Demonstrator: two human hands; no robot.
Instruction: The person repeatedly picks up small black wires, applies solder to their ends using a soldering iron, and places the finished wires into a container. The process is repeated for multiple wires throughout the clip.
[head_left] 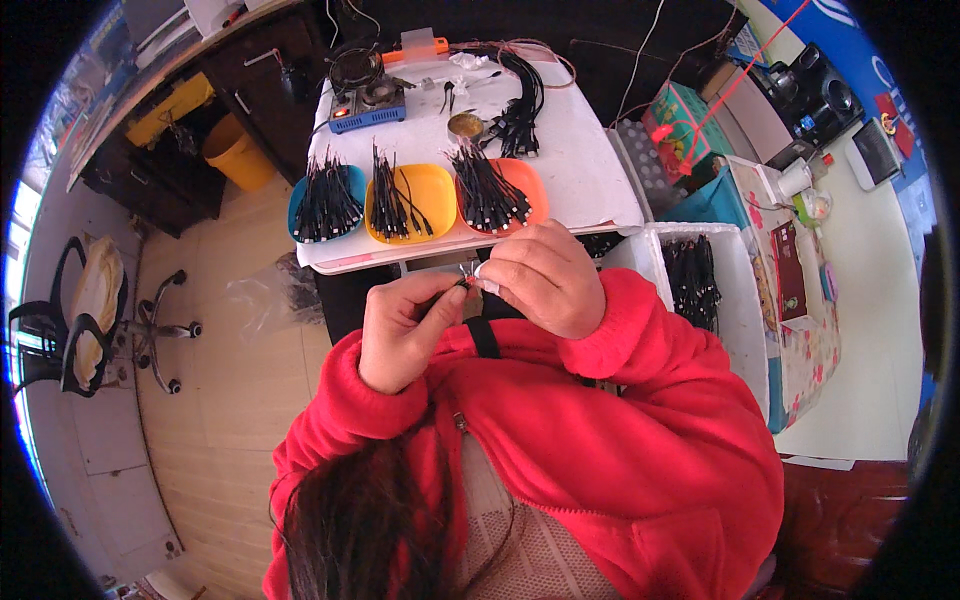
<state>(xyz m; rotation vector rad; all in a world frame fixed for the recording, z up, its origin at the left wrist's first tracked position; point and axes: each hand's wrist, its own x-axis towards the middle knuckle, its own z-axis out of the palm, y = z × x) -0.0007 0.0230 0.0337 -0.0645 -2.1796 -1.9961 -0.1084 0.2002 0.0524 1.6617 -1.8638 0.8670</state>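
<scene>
In front of my chest, just off the table's near edge, both hands meet fingertip to fingertip. My left hand (408,325) pinches a thin black cable (463,284) between thumb and forefinger; fine bare wires stick out of its end. The fingers of my right hand (545,280) are closed on those wire ends, with a small white bit (484,270) at the fingertips; what that is I cannot tell. Beyond the hands, a teal tray (298,200), a yellow tray (437,185) and a coral tray (538,185) each hold black cables with frayed ends.
The white table (590,165) also carries a blue burner (368,112), a round tin (465,125) and a black cable bundle (520,110). To the right, a white foam box (740,325) contains more cables. An office chair (150,325) stands at left.
</scene>
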